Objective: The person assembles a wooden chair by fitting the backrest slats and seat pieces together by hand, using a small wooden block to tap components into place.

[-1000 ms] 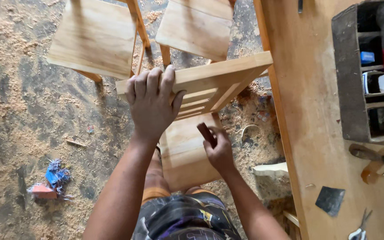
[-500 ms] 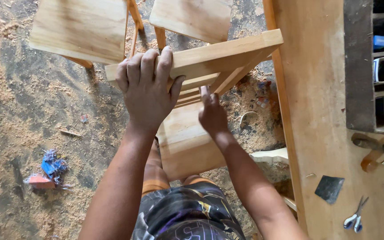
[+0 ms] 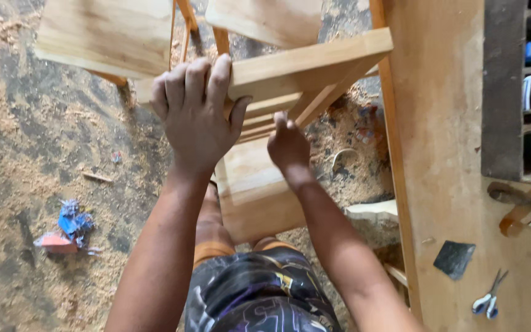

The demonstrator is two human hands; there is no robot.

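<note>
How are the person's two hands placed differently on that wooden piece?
The left hand lies flat over the top rail of the wooden frame, fingers curled across its edge; the right hand sits lower, reaching in under that rail. The left shows all its fingers; the right's are mostly hidden. Both are bare and touch the frame.

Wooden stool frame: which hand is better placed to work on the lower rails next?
Probably right. The right hand is already down among the lower rails, while the left hand grips the top rail, steadying the stool frame.
</note>
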